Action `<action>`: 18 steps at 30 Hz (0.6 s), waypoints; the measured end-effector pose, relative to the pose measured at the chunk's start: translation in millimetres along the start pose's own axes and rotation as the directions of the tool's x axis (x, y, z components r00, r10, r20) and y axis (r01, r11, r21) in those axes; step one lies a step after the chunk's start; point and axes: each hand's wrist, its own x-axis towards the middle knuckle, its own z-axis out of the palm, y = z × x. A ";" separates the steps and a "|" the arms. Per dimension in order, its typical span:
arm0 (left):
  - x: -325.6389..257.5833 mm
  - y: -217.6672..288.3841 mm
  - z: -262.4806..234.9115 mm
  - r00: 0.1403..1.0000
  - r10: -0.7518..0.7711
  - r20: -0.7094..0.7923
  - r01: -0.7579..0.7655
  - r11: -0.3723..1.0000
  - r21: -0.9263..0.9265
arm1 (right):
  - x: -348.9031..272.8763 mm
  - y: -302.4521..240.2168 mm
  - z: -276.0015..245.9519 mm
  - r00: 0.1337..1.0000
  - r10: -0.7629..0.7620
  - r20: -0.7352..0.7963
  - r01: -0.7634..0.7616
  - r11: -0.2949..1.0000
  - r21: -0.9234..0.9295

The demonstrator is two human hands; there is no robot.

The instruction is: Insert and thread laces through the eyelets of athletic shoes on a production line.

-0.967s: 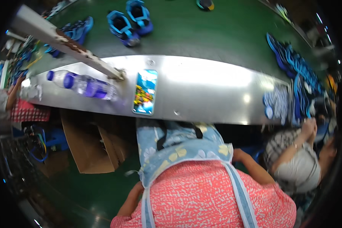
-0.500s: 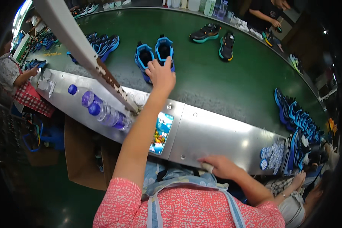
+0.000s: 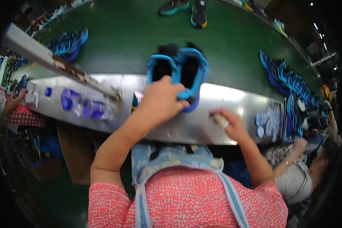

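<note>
A pair of dark sneakers with bright blue collars hangs in my left hand (image 3: 162, 99), above the near edge of the green belt. The hand is closed on the heels: fingers reach to the left sneaker (image 3: 152, 66), the thumb lies against the right sneaker (image 3: 202, 70). Their toes point away from me. My right hand (image 3: 233, 125) is off to the right of the pair, over the metal ledge, closed around a small beige lump (image 3: 220, 120). Blur hides what kind of thing the lump is.
A metal ledge (image 3: 231, 100) borders the belt. On it lie plastic bottles (image 3: 85, 106), a phone (image 3: 138, 98) partly behind my arm, and round blue-white stickers (image 3: 269, 121). A chipped post (image 3: 34, 47) rises at left. Rows of sneakers (image 3: 292, 78) sit right; co-workers (image 3: 292, 163) work either side.
My left hand has lifted the pair of sneakers off the belt and drawn it nearer, to the right. My right hand has come up from the ledge's near edge. The view has shifted.
</note>
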 end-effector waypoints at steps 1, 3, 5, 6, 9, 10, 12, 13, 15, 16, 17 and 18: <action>-24.7 16.2 16.7 0.995 0.033 0.098 -0.030 0.999 -0.035 | -3.9 0.7 -1.4 1.000 0.004 -0.026 -0.003 0.999 0.039; -62.6 40.9 43.9 0.952 0.112 0.284 -0.101 0.994 -0.052 | -23.3 11.9 -2.4 0.997 0.077 0.014 -0.078 0.990 0.118; -98.2 39.4 88.4 0.931 0.188 0.312 -0.184 0.982 -0.043 | -46.8 15.2 -3.5 0.976 0.142 0.162 -0.129 0.988 -0.085; -104.5 42.7 85.6 0.958 0.199 0.209 -0.182 0.978 -0.100 | -57.9 18.9 -4.9 0.957 0.194 0.216 -0.153 0.969 -0.193; -115.7 59.5 51.5 0.989 0.131 -0.071 -0.147 0.940 -0.307 | -68.8 15.8 -22.7 0.961 0.130 0.242 -0.099 0.986 -0.135; -115.1 67.3 45.8 0.989 0.061 -0.132 -0.109 0.912 -0.396 | -68.9 17.3 -30.3 0.966 0.152 0.209 -0.125 0.983 -0.135; -117.7 75.6 58.2 0.999 -0.044 -0.007 0.039 0.942 -0.333 | -52.3 7.5 -42.8 0.967 0.215 0.137 -0.195 0.970 -0.144; -122.3 76.0 77.6 0.995 -0.092 0.035 0.099 0.957 -0.273 | -40.1 -2.5 -41.6 0.986 0.066 0.151 -0.036 0.980 -0.198; -115.1 82.8 102.4 0.981 -0.185 0.058 0.193 0.964 -0.183 | -15.8 -6.2 -36.5 0.958 -0.036 0.286 0.102 0.971 -0.219; -109.3 84.1 109.0 0.980 -0.199 0.018 0.199 0.968 -0.156 | -7.0 -9.8 -34.6 0.934 -0.068 0.352 0.141 0.972 -0.189; -104.0 82.9 111.4 0.980 -0.201 0.010 0.199 0.965 -0.168 | 1.5 -14.8 -34.6 0.903 -0.100 0.417 0.180 0.971 -0.157; -100.3 80.9 112.8 0.978 -0.209 0.000 0.205 0.962 -0.180 | 9.8 -17.7 -37.5 0.864 -0.135 0.485 0.218 0.969 -0.119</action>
